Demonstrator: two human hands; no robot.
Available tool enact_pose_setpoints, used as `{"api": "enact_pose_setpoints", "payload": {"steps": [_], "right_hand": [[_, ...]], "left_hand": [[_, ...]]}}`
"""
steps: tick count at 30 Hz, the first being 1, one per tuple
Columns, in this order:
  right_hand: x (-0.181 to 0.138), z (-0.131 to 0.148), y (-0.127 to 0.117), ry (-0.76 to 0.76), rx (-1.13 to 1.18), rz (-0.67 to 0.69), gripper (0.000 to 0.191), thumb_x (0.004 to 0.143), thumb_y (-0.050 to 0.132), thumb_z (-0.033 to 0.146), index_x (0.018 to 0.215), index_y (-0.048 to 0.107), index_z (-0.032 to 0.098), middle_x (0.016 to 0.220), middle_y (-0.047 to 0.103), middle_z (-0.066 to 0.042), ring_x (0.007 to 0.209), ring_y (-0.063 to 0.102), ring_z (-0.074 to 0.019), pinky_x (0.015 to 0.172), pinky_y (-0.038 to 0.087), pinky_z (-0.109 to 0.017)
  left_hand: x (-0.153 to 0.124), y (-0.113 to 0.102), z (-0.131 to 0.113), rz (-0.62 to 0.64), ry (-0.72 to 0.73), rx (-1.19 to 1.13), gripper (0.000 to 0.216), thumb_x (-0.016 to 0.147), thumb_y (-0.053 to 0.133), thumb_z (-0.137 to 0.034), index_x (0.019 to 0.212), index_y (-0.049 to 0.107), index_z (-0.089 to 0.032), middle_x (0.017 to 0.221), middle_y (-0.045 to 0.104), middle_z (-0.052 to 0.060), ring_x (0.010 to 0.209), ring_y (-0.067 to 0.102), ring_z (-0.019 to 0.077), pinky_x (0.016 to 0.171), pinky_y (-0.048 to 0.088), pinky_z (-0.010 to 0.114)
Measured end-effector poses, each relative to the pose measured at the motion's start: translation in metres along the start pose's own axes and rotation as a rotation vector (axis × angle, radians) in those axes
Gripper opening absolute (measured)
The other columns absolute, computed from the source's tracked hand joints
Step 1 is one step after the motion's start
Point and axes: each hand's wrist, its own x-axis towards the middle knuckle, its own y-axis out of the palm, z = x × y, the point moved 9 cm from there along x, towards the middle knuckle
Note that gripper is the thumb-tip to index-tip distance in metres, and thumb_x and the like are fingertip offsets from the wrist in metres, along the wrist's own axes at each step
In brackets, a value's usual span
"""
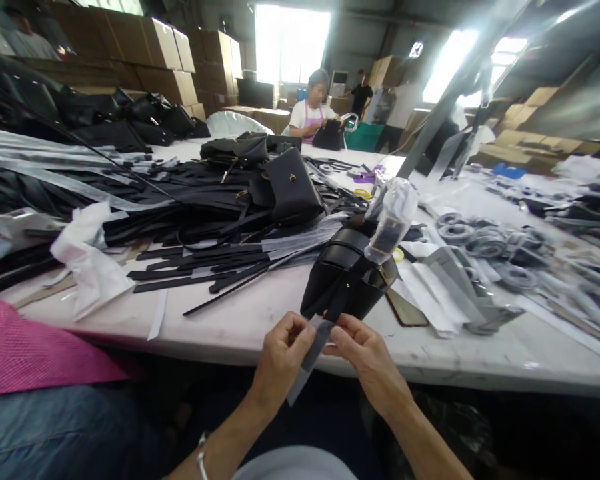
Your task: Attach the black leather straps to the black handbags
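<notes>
In front of me, at the table's near edge, my left hand (286, 347) pinches a translucent whitish film strip (307, 363) between thumb and fingers. My right hand (364, 347) is closed on the black strap (336, 305) where the film meets it. Whether the film goes all the way around the strap is hidden by my fingers. The strap runs up to a black handbag (323, 280) lying just beyond my hands. On top of the bag sits a clear plastic-wrapped piece (391, 220). The film's loose end hangs down below the table edge.
Black straps (180, 267) and another black bag (294, 183) cover the left side. Crumpled white paper (87, 257) lies nearby. Grey rolls (455, 230) and white sheets (433, 293) are at right. A co-worker (310, 110) handles a bag across the table; someone in pink sits at left.
</notes>
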Motion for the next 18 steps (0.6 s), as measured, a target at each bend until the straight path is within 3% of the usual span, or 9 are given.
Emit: {"api": "enact_pose_setpoints", "payload": {"steps": [5,9,13,18], "right_hand": [[0.001,-0.002,-0.017,0.078,-0.023,-0.051,0.049,0.074,0.076,0.050,0.106,0.072,0.013,0.091,0.075,-0.011,0.087,0.070,-0.0251,0.080,0.055,-0.037],[0.017,0.012,-0.027,0.009,0.052,-0.161,0.044,0.072,0.076,0.053,0.088,0.075,0.012,0.076,0.075,-0.009,0.067,0.070,-0.0195,0.065,0.058,-0.030],[0.028,0.023,-0.030,-0.041,0.068,-0.245,0.041,0.069,0.078,0.053,0.070,0.071,0.012,0.060,0.070,-0.005,0.050,0.065,-0.0152,0.049,0.056,-0.024],[0.029,0.027,-0.030,-0.038,-0.028,-0.267,0.042,0.067,0.079,0.053,0.065,0.069,0.012,0.056,0.068,-0.005,0.045,0.064,-0.0148,0.044,0.054,-0.023]], "left_hand": [[0.038,0.019,-0.031,-0.022,0.073,0.008,0.020,0.085,0.061,-0.035,0.076,0.054,-0.018,0.063,0.052,-0.005,0.056,0.049,0.0094,0.052,0.039,0.018],[0.054,0.034,-0.047,-0.017,0.152,0.046,0.014,0.085,0.060,-0.032,0.081,0.056,-0.019,0.069,0.055,-0.004,0.061,0.052,0.0102,0.058,0.042,0.019],[0.054,0.034,-0.038,0.012,0.098,-0.018,0.023,0.086,0.058,-0.041,0.087,0.054,-0.018,0.070,0.055,-0.004,0.060,0.053,0.0112,0.054,0.043,0.020],[0.048,0.033,-0.022,0.092,0.032,0.025,0.030,0.084,0.060,-0.043,0.071,0.053,-0.017,0.062,0.051,-0.004,0.055,0.048,0.0103,0.051,0.039,0.021]]}}
